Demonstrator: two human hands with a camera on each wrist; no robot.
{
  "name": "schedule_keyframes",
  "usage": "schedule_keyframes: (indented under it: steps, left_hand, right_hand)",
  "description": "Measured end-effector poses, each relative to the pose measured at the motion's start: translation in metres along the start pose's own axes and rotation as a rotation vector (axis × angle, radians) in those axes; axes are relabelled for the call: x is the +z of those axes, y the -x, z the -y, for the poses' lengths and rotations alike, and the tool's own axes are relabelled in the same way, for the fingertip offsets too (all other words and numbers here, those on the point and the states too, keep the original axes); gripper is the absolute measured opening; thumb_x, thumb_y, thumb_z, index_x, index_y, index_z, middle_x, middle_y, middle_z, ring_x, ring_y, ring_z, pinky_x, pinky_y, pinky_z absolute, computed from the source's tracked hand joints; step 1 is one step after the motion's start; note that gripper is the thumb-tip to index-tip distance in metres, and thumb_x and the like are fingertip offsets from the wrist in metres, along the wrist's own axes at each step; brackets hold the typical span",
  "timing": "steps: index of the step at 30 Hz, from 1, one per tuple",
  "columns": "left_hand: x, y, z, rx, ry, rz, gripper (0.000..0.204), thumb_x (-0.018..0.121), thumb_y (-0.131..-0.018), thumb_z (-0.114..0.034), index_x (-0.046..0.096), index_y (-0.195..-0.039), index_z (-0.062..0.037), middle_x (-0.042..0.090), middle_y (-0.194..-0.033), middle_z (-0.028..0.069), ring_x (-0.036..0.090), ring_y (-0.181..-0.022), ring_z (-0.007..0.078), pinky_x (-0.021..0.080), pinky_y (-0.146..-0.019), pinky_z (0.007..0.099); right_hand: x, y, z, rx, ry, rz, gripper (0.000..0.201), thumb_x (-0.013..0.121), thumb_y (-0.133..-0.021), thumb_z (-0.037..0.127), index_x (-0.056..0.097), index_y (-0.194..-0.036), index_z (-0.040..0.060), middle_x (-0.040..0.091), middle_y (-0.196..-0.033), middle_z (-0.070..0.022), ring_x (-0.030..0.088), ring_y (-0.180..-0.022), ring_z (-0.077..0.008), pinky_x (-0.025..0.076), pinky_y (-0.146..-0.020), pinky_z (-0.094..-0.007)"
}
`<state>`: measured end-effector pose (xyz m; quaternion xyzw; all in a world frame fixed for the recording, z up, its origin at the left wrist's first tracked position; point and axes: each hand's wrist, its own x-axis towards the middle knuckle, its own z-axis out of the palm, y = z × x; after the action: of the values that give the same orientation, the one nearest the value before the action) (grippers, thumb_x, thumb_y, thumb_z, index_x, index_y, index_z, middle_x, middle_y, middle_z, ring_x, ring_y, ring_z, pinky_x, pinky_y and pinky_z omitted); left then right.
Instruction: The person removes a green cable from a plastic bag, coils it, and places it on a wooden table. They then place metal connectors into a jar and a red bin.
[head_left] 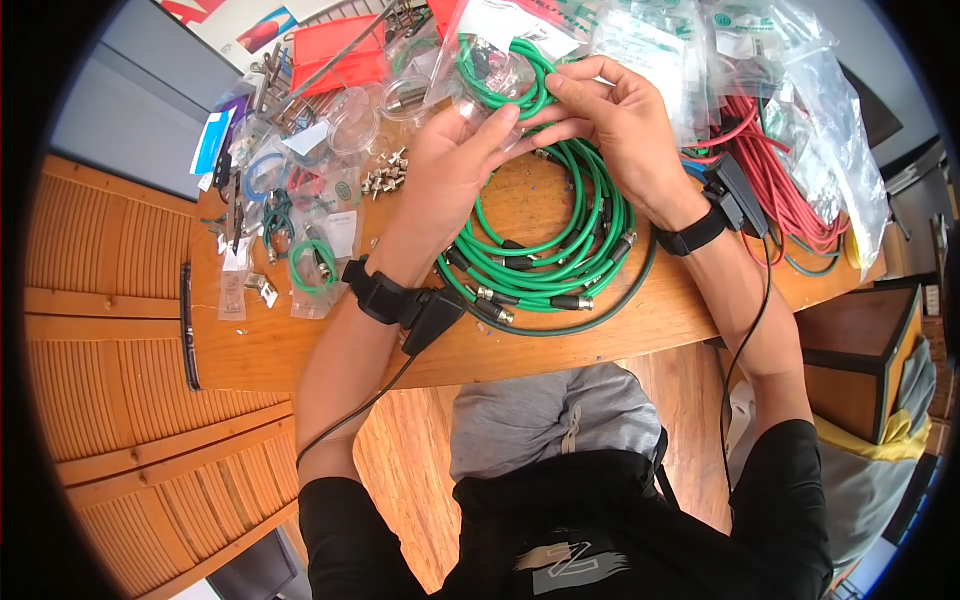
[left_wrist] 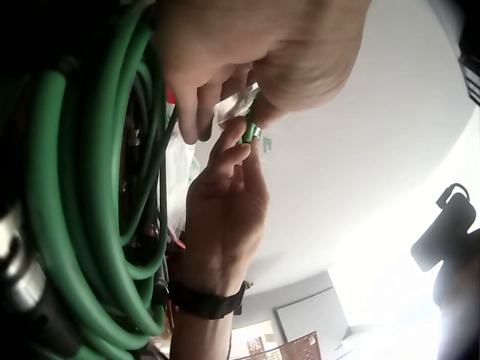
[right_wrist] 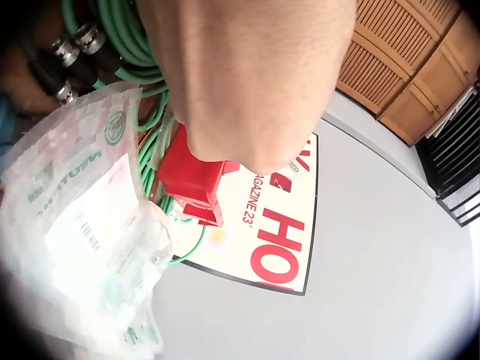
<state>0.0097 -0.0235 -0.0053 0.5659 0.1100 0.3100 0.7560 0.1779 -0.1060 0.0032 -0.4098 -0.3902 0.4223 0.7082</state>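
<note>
Both hands are raised over the table, holding a clear plastic bag point(head_left: 505, 28) with a coiled green cable point(head_left: 545, 72) in it. My left hand point(head_left: 447, 165) pinches the bag's near end, thumb on top and fingers beneath. From the right, my right hand point(head_left: 628, 125) pinches the bag's edge by the coil between thumb and forefinger. In the left wrist view the fingertips of the two hands meet at a bit of green and clear plastic point(left_wrist: 250, 129). Below the hands lies a large coil of green cables point(head_left: 560, 275) with metal-tipped black connectors. The right wrist view hides the right fingers behind the hand.
Red cables point(head_left: 770, 175) and clear plastic bags point(head_left: 655, 50) lie at the right. At the left are loose metal connectors point(head_left: 385, 175), a round clear container point(head_left: 352, 120), bagged cables point(head_left: 315, 262) and a red box point(head_left: 338, 52). The table's front edge point(head_left: 420, 380) is near the lap.
</note>
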Motion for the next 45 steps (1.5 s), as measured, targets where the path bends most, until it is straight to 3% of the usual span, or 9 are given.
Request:
schedule_keyframes:
  steps: [6,12,18,24,27,30,36,39,45]
  left_hand:
    - [-0.013,-0.006,0.002,0.040,-0.065,0.083,0.035,0.045,-0.109,-0.019,0.048,-0.136,0.0040,0.060,-0.130,0.0127,0.063,-0.117,0.0211,0.054,-0.105,0.0407]
    - [-0.006,-0.004,0.002,0.053,-0.019,-0.016,0.034,0.041,-0.110,-0.021,0.050,-0.132,0.0034,0.063,-0.124,0.0113,0.064,-0.113,0.0198,0.053,-0.105,0.0382]
    - [-0.018,-0.003,0.014,0.057,-0.548,-0.086,0.033,0.043,-0.110,-0.019,0.060,-0.120,0.0069,0.068,-0.113,0.0096,0.064,-0.109,0.0139,0.054,-0.101,0.0318]
    - [-0.006,-0.002,0.008,0.040,-0.212,-0.059,0.030,0.047,-0.108,-0.016,0.062,-0.119,0.0083,0.070,-0.109,0.0079,0.065,-0.107,0.0137,0.055,-0.100,0.0322]
    - [-0.014,-0.003,0.012,-0.005,-0.299,-0.015,0.035,0.049,-0.108,-0.018,0.057,-0.130,0.0078,0.067,-0.123,0.0135,0.066,-0.113,0.0202,0.053,-0.104,0.0336]
    - [-0.015,-0.001,0.008,-0.076,-0.334,-0.048,0.035,0.061,-0.101,-0.011,0.058,-0.130,0.0073,0.069,-0.120,0.0123,0.067,-0.111,0.0212,0.054,-0.103,0.0326]
    - [-0.021,0.001,-0.027,0.018,-0.226,0.061,0.060,0.074,-0.089,-0.004,0.048,-0.142,0.0044,0.065,-0.126,0.0123,0.064,-0.117,0.0205,0.053,-0.099,0.0323]
    - [-0.033,-0.003,-0.042,0.103,-0.022,-0.029,0.058,0.070,-0.092,-0.003,0.044,-0.144,0.0067,0.061,-0.132,0.0131,0.062,-0.120,0.0214,0.052,-0.102,0.0345]
    - [-0.021,-0.001,-0.030,-0.085,0.037,-0.033,0.034,0.060,-0.100,-0.014,0.058,-0.128,0.0059,0.067,-0.123,0.0118,0.064,-0.115,0.0187,0.052,-0.101,0.0345]
  right_hand:
    - [-0.016,-0.006,0.008,0.040,0.170,0.136,0.017,0.069,-0.094,0.004,0.059,-0.104,-0.0067,0.072,-0.095,-0.0191,0.075,-0.081,-0.0246,0.063,-0.066,-0.0289]
    - [-0.003,0.000,0.006,0.090,-0.038,-0.006,0.018,0.069,-0.093,0.000,0.057,-0.104,-0.0071,0.073,-0.094,-0.0222,0.076,-0.082,-0.0258,0.064,-0.072,-0.0293]
    - [-0.001,0.003,-0.005,0.107,-0.056,-0.074,0.012,0.065,-0.096,0.002,0.061,-0.106,-0.0040,0.073,-0.097,-0.0228,0.076,-0.088,-0.0268,0.062,-0.082,-0.0309]
    - [0.003,0.002,-0.001,0.039,-0.078,-0.083,0.015,0.066,-0.095,0.001,0.056,-0.103,-0.0068,0.072,-0.095,-0.0222,0.076,-0.083,-0.0263,0.064,-0.077,-0.0316]
    - [0.004,0.004,-0.001,0.021,-0.081,-0.015,0.014,0.066,-0.095,0.001,0.057,-0.103,-0.0060,0.073,-0.093,-0.0211,0.075,-0.083,-0.0259,0.064,-0.077,-0.0314]
    - [-0.003,-0.001,0.000,0.026,-0.052,0.074,0.012,0.066,-0.095,0.001,0.059,-0.104,-0.0044,0.073,-0.091,-0.0197,0.075,-0.082,-0.0251,0.063,-0.075,-0.0308]
    - [-0.020,-0.009,0.015,-0.028,0.088,0.165,0.013,0.068,-0.095,0.003,0.063,-0.106,-0.0017,0.074,-0.089,-0.0163,0.073,-0.075,-0.0203,0.060,-0.069,-0.0294]
    - [-0.024,-0.009,0.021,-0.042,0.216,0.155,0.015,0.069,-0.093,0.002,0.064,-0.106,-0.0029,0.073,-0.086,-0.0134,0.072,-0.073,-0.0181,0.060,-0.067,-0.0284]
    - [-0.014,-0.004,0.012,-0.008,0.265,0.177,0.017,0.071,-0.092,0.002,0.067,-0.106,-0.0044,0.073,-0.085,-0.0111,0.069,-0.070,-0.0140,0.057,-0.061,-0.0260]
